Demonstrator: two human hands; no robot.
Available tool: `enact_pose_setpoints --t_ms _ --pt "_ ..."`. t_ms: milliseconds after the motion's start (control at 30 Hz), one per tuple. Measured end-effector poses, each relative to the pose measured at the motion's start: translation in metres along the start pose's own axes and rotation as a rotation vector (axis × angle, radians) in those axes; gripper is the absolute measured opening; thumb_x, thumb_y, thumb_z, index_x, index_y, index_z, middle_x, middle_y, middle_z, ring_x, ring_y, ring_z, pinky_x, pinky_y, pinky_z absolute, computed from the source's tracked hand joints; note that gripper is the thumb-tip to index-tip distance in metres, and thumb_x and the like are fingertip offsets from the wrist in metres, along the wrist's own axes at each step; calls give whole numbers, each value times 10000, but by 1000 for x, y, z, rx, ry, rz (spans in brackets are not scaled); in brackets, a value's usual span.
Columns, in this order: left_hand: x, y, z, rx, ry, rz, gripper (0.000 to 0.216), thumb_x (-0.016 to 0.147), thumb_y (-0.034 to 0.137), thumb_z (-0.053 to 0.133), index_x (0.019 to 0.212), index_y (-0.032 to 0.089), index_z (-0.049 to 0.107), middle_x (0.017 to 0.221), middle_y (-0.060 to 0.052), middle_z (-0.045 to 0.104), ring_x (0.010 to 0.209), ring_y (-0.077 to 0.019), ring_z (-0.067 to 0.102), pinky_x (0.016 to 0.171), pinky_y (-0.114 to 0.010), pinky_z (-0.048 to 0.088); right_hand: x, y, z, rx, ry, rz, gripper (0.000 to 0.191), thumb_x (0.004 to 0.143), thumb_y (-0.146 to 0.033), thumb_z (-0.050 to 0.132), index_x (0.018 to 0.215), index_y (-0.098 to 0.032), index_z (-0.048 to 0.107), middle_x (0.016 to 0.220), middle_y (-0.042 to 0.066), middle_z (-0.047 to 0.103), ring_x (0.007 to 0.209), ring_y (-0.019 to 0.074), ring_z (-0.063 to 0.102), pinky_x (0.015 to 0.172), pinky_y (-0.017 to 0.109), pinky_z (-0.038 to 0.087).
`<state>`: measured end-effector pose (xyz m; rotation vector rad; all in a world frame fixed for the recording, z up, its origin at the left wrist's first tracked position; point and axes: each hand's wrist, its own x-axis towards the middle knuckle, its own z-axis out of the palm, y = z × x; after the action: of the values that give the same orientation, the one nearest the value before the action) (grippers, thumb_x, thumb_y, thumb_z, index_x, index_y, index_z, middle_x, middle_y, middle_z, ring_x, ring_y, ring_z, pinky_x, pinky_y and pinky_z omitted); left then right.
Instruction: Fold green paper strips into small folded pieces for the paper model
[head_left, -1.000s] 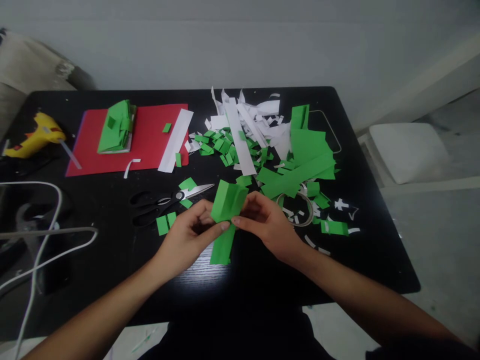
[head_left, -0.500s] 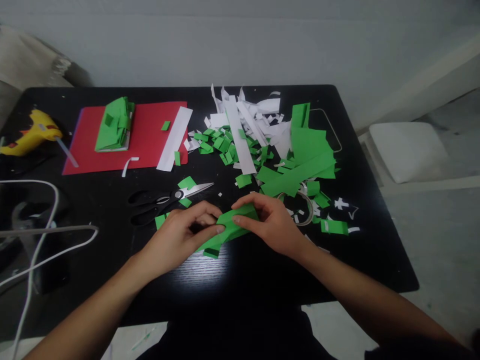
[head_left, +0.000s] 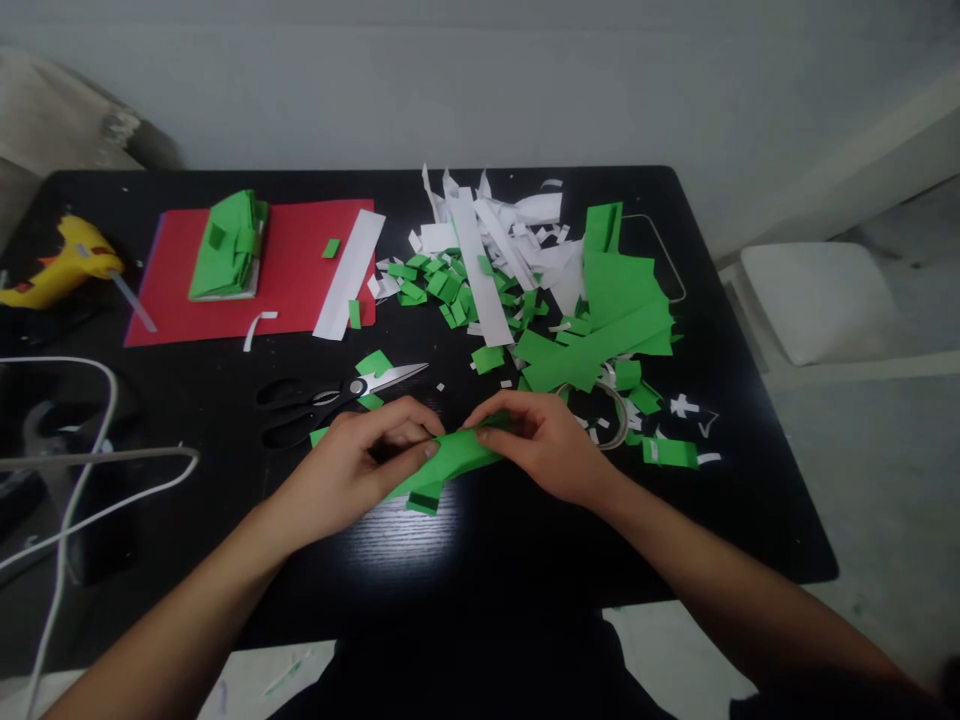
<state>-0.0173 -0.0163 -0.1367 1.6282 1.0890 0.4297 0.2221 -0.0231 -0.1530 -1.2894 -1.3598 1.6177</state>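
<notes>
"Taking the scissors (head_left: 358, 386) as our mark, how do the edges lie?"
"The table (head_left: 600, 535) runs past them on every side. Its near edge is well apart from them, a stretch of black top between. Beyond them, to the left, lies the red sheet (head_left: 292, 270), its near edge apart from them."
"And the hands?"
"The left hand (head_left: 367, 460) is just on the near side of the scissors, the right hand (head_left: 547, 445) farther right. Both pinch the green strip (head_left: 454, 458) between thumb and fingers, nearer than the scissors and to their right. Whether it touches the table, I can't tell."
"Counts?"
"Left of the scissors, one glue gun (head_left: 67, 265). Beyond them, one green bundle (head_left: 229, 245), one white strip (head_left: 349, 275). Right, one ring (head_left: 625, 418). Smallest, beside the white strip, two green bits (head_left: 331, 248)."
</notes>
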Motion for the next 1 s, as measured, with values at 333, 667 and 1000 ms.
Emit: enact_pose_setpoints --t_ms 333,667,1000 --pt "3 2 -8 -101 -119 -28 123 979 287 642 1004 211 736 887 -27 757 780 -152 705 671 -235 526 -2 -4 -2 233 -103 132 203 814 -318 766 979 -203 791 990 50 792 901 215 751 779 365 643" --pt "1 7 -8 95 -54 85 156 962 345 687 1044 213 694 929 -15 752 876 -150 716 751 -220 554 -6 -8 -1 -234 -34 -46 96 843 -279 818 933 -247 827 924 -2 832 885 213 766 853 339 549" --pt "1 3 0 190 -56 103 205 1000 372 631 974 216 761 854 4 764 733 -128 699 645 -207 494 -8 -9 6 -241 -22 -103 47 859 -256 796 898 -232 805 892 -2 822 842 197 759 818 316 557"
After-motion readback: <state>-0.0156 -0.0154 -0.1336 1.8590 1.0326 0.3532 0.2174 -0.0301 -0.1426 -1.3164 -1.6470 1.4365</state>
